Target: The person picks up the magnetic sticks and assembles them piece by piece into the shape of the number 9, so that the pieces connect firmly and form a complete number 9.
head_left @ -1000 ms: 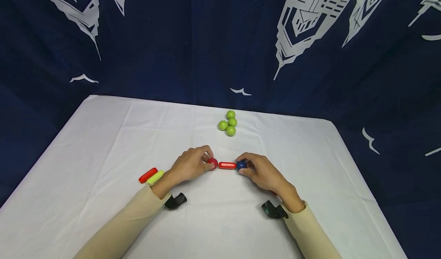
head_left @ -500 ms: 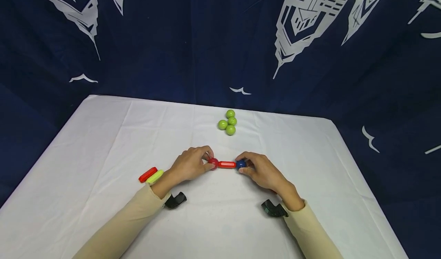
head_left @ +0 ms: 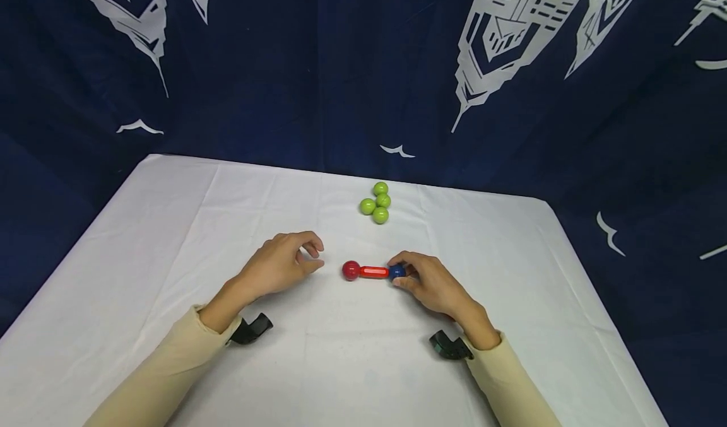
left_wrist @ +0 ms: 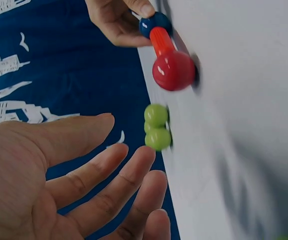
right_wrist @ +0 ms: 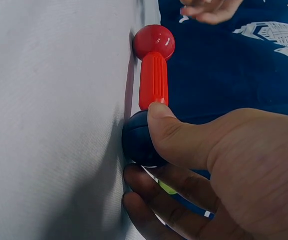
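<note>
A red ball [head_left: 351,270], a ridged red rod [head_left: 374,272] and a blue ball [head_left: 396,271] stand joined end to end in one line on the white table. My right hand [head_left: 434,283] pinches the blue ball between thumb and fingers, the thumb tip lying close to the rod's end in the right wrist view. To the left of the red ball, my left hand [head_left: 278,263] hovers with loosely bent, parted fingers and nothing between them. The left wrist view shows its palm and spread fingers [left_wrist: 104,202], apart from the red ball [left_wrist: 173,71].
Several green balls [head_left: 380,215] cluster toward the back of the table [head_left: 494,231]. Dark cameras sit on the left wrist [head_left: 252,330] and the right wrist [head_left: 450,345]. Behind the table hangs a navy curtain [head_left: 255,80] with white building prints.
My left hand has let go of the red ball and drawn back to the left, its forearm now covering the spare red and yellow rods. My right hand keeps its grip on the blue ball.
</note>
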Demonstrator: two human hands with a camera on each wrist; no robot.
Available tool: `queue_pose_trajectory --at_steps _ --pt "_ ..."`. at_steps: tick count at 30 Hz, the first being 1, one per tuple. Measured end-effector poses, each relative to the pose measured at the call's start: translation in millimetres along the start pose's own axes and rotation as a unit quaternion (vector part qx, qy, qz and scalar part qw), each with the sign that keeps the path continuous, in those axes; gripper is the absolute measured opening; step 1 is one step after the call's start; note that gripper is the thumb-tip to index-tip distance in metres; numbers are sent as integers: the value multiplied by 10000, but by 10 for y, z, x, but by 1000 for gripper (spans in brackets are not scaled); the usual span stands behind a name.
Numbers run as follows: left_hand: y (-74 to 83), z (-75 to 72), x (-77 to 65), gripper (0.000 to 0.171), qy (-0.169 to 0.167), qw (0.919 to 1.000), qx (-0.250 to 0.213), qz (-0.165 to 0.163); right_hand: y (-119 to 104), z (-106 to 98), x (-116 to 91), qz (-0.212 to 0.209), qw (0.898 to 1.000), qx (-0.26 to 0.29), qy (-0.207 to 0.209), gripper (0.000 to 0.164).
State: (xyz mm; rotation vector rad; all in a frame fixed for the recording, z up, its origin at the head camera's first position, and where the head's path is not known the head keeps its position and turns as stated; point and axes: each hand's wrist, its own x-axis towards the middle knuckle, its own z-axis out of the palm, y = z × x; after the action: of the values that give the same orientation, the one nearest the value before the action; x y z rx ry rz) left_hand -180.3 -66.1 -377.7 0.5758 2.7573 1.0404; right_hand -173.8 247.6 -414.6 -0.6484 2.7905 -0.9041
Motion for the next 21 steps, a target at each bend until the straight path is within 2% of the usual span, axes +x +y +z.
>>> queue_pose_trajectory --at_steps 7,14,21 --pt "-180 -163 -212 17 -46 9999 119 90 3 -3 -2 24 10000 -13 -6 25" --pt "-436 -295 -377 16 -548 9972 85 496 -1 -14 -10 26 10000 -32 19 25" --pt "-649 -493 -424 18 -1005 9946 12 243 -9 -1 -10 21 10000 5 27 25"
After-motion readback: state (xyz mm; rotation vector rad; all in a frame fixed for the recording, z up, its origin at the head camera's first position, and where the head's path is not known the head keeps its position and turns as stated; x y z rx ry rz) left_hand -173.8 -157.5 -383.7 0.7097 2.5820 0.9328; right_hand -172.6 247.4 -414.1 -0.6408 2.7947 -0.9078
